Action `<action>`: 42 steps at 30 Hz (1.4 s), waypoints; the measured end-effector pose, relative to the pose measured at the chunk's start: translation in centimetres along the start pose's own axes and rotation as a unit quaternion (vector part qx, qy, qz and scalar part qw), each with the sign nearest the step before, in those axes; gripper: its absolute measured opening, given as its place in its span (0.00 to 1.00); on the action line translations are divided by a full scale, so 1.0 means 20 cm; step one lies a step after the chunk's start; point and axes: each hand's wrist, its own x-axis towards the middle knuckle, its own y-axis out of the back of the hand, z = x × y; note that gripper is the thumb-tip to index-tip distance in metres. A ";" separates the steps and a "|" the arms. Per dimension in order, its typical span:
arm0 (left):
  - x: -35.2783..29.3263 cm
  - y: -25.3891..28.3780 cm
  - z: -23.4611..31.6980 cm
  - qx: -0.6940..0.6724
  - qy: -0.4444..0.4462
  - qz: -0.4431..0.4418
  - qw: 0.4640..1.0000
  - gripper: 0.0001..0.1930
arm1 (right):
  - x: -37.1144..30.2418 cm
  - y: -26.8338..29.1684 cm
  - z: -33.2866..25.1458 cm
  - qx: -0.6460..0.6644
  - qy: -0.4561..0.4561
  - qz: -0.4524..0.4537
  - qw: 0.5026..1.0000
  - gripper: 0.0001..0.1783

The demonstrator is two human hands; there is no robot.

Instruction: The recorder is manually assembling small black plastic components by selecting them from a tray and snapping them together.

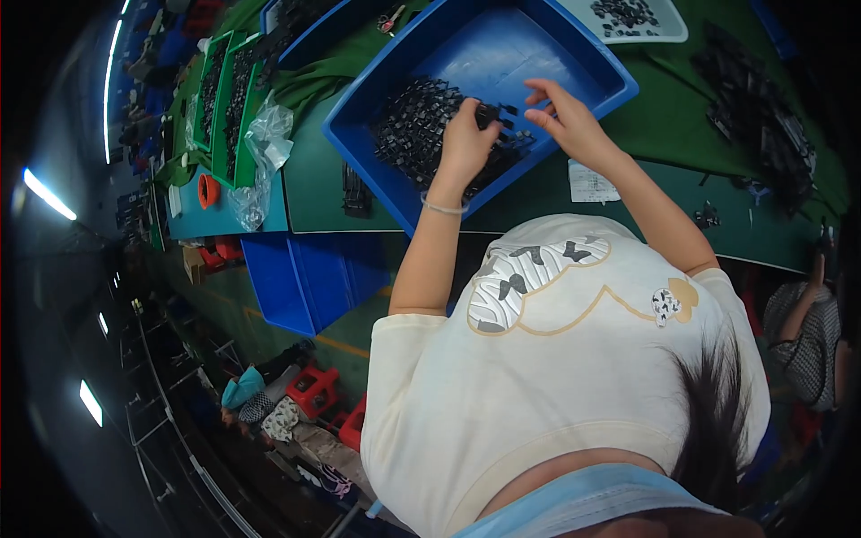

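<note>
A large blue bin [502, 56] stands on the green table, tilted in my view. Small black plastic parts [408, 125] lie heaped along its left and near sides. Over the heap, my left hand [468, 151] is closed, thumb and fingers pinching a few of the black parts; their exact kind is too small to make out. To its right my right hand [574, 124] hovers above the bin's right part, fingers spread, with nothing visible in them. More loose black pieces [516, 139] lie between the two hands.
A white tray [668, 25] of black parts sits behind the bin at right. Green trays [235, 112] and a plastic bag [266, 143] are left. A paper slip [592, 184] lies near my right forearm. An orange tape roll [208, 191] is far left. Someone sits right [798, 332].
</note>
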 end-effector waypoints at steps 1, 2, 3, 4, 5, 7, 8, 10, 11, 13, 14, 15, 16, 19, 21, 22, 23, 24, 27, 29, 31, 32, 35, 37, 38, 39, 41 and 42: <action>-0.03 0.00 0.01 -0.017 -0.040 0.006 0.999 0.11 | 0.00 -0.03 0.00 0.019 0.021 -0.005 1.000 0.13; -0.09 0.04 0.05 -0.035 -0.047 -0.014 0.998 0.12 | 0.00 -0.04 -0.04 -0.005 0.006 -0.064 0.998 0.10; -0.13 0.07 0.07 -0.100 -0.025 -0.082 0.991 0.12 | -0.01 -0.04 -0.09 -0.029 -0.005 -0.121 0.992 0.09; -0.16 0.08 0.07 -0.162 -0.008 -0.130 0.978 0.12 | -0.03 -0.05 -0.11 -0.041 0.016 -0.108 0.993 0.09; -0.20 0.13 0.08 -0.221 0.105 -0.193 0.950 0.13 | -0.06 -0.05 -0.15 0.032 -0.032 -0.162 0.986 0.08; -0.25 0.12 0.08 -0.275 0.067 -0.189 0.940 0.15 | -0.14 -0.05 -0.14 0.125 -0.062 -0.217 0.966 0.09; -0.28 0.07 0.00 -0.287 0.023 -0.179 0.941 0.16 | -0.19 -0.09 -0.15 0.202 -0.126 -0.218 0.947 0.08; -0.34 0.07 0.03 -0.144 -0.006 -0.179 0.973 0.17 | -0.27 -0.07 -0.19 0.199 -0.126 -0.257 0.937 0.06; -0.36 0.06 0.06 -0.195 -0.003 -0.184 0.963 0.17 | -0.29 -0.06 -0.18 0.166 -0.146 -0.275 0.936 0.08; -0.37 0.05 0.07 -0.245 0.040 -0.266 0.932 0.14 | -0.31 -0.01 -0.22 0.130 -0.189 -0.307 0.924 0.08; -0.39 0.08 0.07 -0.238 0.102 -0.335 0.906 0.13 | -0.32 -0.01 -0.23 0.137 -0.198 -0.342 0.908 0.09; -0.41 0.10 0.06 -0.284 0.085 -0.388 0.873 0.12 | -0.33 0.01 -0.24 0.144 -0.208 -0.373 0.893 0.09; -0.46 0.11 0.06 -0.287 0.080 -0.419 0.858 0.13 | -0.34 0.02 -0.22 0.146 -0.145 -0.434 0.877 0.10; -0.48 0.10 0.11 -0.217 -0.053 -0.464 0.857 0.15 | -0.38 0.08 -0.25 0.103 -0.034 -0.493 0.863 0.11; -0.50 0.11 0.12 -0.220 -0.049 -0.446 0.866 0.16 | -0.38 0.10 -0.25 0.133 -0.105 -0.484 0.858 0.13; -0.50 0.12 0.13 -0.231 -0.050 -0.443 0.865 0.16 | -0.39 0.09 -0.20 0.139 -0.091 -0.482 0.860 0.15; -0.52 0.12 0.14 -0.220 -0.076 -0.400 0.886 0.15 | -0.41 0.10 -0.13 0.146 -0.077 -0.479 0.862 0.16; -0.50 0.20 0.10 -0.260 -0.064 -0.381 0.885 0.13 | -0.44 0.16 -0.06 0.205 -0.076 -0.418 0.882 0.16; -0.44 0.31 0.04 -0.389 0.142 -0.232 0.880 0.09 | -0.46 0.23 -0.04 0.270 -0.197 -0.350 0.875 0.10; -0.43 0.17 0.08 -0.266 0.028 -0.179 0.947 0.09 | -0.41 0.08 -0.22 0.262 -0.179 -0.342 0.884 0.08; -0.43 0.08 0.15 -0.236 0.006 -0.137 0.962 0.09 | -0.38 -0.02 -0.21 0.312 -0.179 -0.326 0.874 0.09; -0.44 0.03 0.17 -0.260 -0.018 -0.127 0.957 0.08 | -0.37 -0.03 -0.18 0.313 -0.167 -0.349 0.868 0.08; -0.48 -0.04 0.17 -0.254 0.009 -0.120 0.960 0.07 | -0.42 -0.05 -0.10 0.274 -0.250 -0.329 0.868 0.08; -0.52 -0.07 0.11 -0.400 0.100 -0.174 0.894 0.07 | -0.46 -0.03 -0.08 0.251 -0.185 -0.336 0.889 0.08; -0.55 -0.07 0.12 -0.496 0.149 -0.198 0.832 0.07 | -0.47 -0.01 -0.05 0.228 -0.122 -0.339 0.905 0.10; -0.58 -0.10 0.14 -0.469 0.088 -0.162 0.864 0.08 | -0.48 0.01 -0.02 0.159 -0.004 -0.345 0.925 0.12; -0.63 -0.06 0.14 -0.466 0.098 -0.114 0.872 0.08 | -0.52 0.06 -0.05 0.200 -0.021 -0.330 0.922 0.14; -0.58 0.00 0.12 -0.455 0.096 -0.093 0.881 0.07 | -0.55 0.14 -0.08 0.229 -0.057 -0.286 0.929 0.15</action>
